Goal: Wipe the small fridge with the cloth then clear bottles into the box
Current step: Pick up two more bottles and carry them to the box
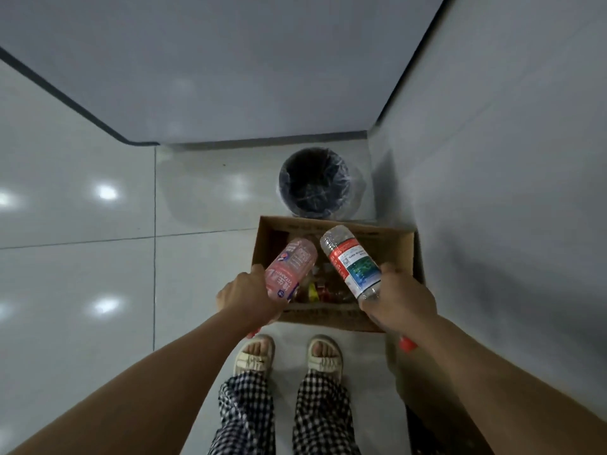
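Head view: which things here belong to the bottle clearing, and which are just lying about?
Job:
- pink bottle, left hand
- clear bottle, right hand
- cardboard box

Lying about:
- lined bin

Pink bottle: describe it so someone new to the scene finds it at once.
Find the open cardboard box on the tiled floor, in front of the black bin. Two bottles are held over it; the pink bottle is in the left hand. The other bottle, in the right hand, is clear with a red, white and green label.
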